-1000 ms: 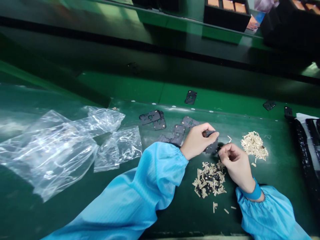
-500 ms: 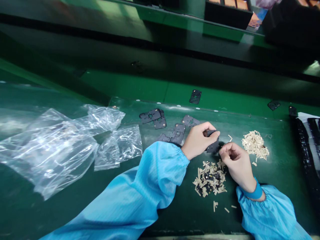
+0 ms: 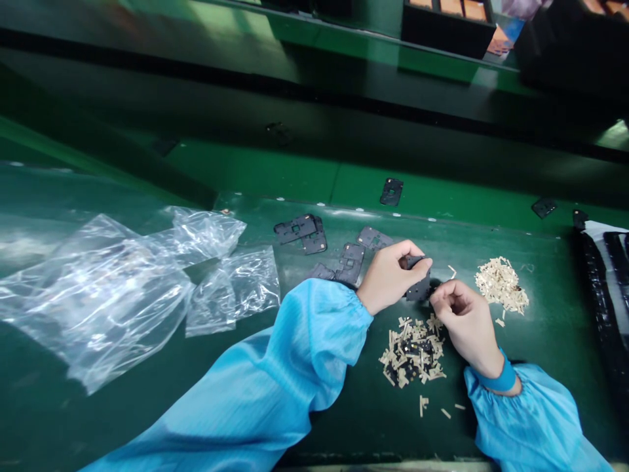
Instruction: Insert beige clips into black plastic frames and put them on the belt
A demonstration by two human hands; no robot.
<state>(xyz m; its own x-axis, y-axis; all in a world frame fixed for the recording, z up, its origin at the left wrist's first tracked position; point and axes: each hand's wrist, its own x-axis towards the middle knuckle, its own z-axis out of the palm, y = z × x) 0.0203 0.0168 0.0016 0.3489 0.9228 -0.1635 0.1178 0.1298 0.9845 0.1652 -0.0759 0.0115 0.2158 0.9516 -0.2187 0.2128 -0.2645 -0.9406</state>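
Note:
My left hand is closed on a flat black plastic part, thumb across its upper edge. Right beside the part's lower right corner is my right hand, its thumb and forefinger pinched together; whatever lies between those fingertips is too small to make out. Below both hands is a mixed pile of beige strips and small black pieces. A heap of pale beige pieces lies to the right of my right hand. Several similar black plastic parts lie to the left of my left hand, some overlapping.
Clear plastic bags spread over the left of the green table. Another black part lies farther back. At the right edge is a black tray. A black box with orange contents stands on the shelf above.
Both hands and the black plastic part stay almost where they were. The parts on the far green surface appear shifted slightly right.

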